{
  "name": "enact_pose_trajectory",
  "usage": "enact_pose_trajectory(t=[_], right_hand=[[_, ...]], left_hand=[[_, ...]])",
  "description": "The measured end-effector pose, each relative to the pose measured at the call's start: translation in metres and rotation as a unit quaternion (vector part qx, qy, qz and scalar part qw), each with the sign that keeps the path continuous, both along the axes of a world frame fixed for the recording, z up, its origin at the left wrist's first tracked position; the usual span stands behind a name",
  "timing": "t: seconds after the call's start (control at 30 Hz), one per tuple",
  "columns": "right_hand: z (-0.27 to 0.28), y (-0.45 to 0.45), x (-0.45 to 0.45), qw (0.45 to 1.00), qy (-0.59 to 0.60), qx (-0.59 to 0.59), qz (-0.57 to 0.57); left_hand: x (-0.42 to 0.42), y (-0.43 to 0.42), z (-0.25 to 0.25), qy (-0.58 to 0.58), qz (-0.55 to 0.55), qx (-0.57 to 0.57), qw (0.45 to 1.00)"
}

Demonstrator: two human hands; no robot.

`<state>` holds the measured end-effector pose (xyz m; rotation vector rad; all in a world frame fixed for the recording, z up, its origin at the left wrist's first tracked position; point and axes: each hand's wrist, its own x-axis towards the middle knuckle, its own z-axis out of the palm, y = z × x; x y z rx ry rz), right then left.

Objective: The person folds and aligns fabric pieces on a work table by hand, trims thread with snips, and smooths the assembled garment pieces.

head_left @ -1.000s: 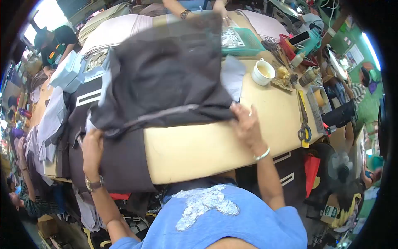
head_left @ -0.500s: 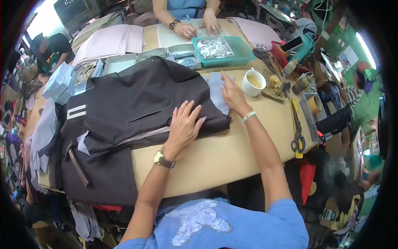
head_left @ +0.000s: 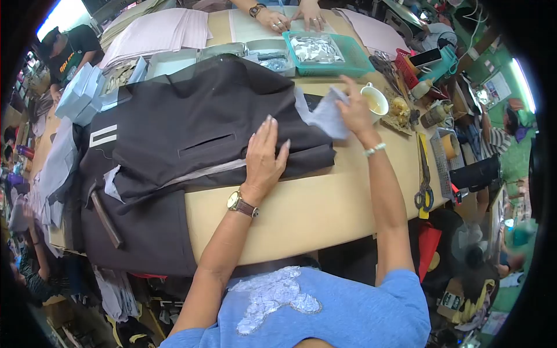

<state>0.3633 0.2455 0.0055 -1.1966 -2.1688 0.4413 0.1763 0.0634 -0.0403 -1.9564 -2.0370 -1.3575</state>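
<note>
A dark garment piece point(head_left: 203, 110) with a stitched slit lies spread over the table. My left hand point(head_left: 264, 155) rests flat on its near right part, fingers stretched out. At the garment's right edge, my right hand point(head_left: 355, 113) grips a light grey-blue cloth piece point(head_left: 329, 116), blurred by motion, lifted at its right side. Close behind that hand stands a white cup point(head_left: 374, 100) with yellowish contents. A hammer point(head_left: 107, 220) lies on dark cloth at the left, near a pale scrap point(head_left: 113, 184) at the garment's edge.
Scissors point(head_left: 425, 180) lie at the right beside a wire basket point(head_left: 444, 168). Behind the garment are a teal tray point(head_left: 357, 57), light blue boxes point(head_left: 81, 95) and stacked paper point(head_left: 156, 35). A co-worker's hands point(head_left: 290, 18) are across the table; another person stands far left.
The garment was swung through the air, then laid down. My left hand came to rest on it. Since half a second ago, my right hand has taken hold of the grey-blue cloth and lifted it.
</note>
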Motion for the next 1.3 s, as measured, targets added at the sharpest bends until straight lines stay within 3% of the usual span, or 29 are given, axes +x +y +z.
enact_pose_trajectory(t=[0.07,0.13,0.23,0.4,0.57,0.6,0.77,0.87,1.0,1.1,1.13,1.2,1.27,1.3], right_hand=[[0.025,-0.026,0.026,0.998,0.064,0.016,-0.014],[0.029,-0.05,0.048,0.946,0.302,-0.116,0.033],[0.049,-0.098,0.067,0.94,0.297,-0.165,-0.041],[0.052,-0.147,0.069,0.93,0.345,-0.12,-0.036],[0.081,-0.158,0.039,0.948,0.318,-0.016,-0.016],[0.089,-0.156,0.034,0.956,0.292,0.007,0.009],[0.138,-0.149,0.011,0.97,0.179,0.1,0.135],[0.163,-0.149,-0.002,0.947,0.198,0.163,0.195],[0.186,-0.151,0.009,0.945,0.221,0.099,0.218],[0.17,-0.161,0.024,0.937,0.194,0.189,0.219],[0.157,-0.17,0.032,0.94,0.176,0.195,0.216],[0.122,-0.186,0.049,0.951,0.146,0.184,0.203],[0.075,-0.198,0.065,0.967,0.114,0.14,0.179],[0.05,-0.206,0.068,0.979,0.106,0.087,0.152]], left_hand=[[-0.004,0.004,0.002,-0.056,0.022,0.07,0.996],[-0.007,0.004,0.004,-0.079,0.043,0.089,0.992],[-0.008,0.004,0.003,-0.101,0.046,0.092,0.99],[0.001,0.003,0.01,-0.06,0.062,0.114,0.99],[0.01,-0.005,0.027,-0.016,-0.072,0.167,0.983],[0.014,-0.006,0.029,-0.012,-0.112,0.167,0.979],[0.027,-0.001,0.024,-0.131,-0.113,0.111,0.979],[0.013,0.011,0.041,-0.026,-0.106,0.053,0.993],[-0.027,0.071,0.088,0.113,-0.008,0.193,0.975],[-0.051,0.096,0.131,0.202,0.055,0.326,0.922],[-0.051,0.099,0.135,0.227,0.068,0.37,0.898],[-0.041,0.099,0.117,0.221,0.017,0.372,0.901],[-0.028,0.086,0.069,0.311,-0.025,0.219,0.925],[-0.022,0.072,0.046,0.282,-0.098,0.097,0.949]])
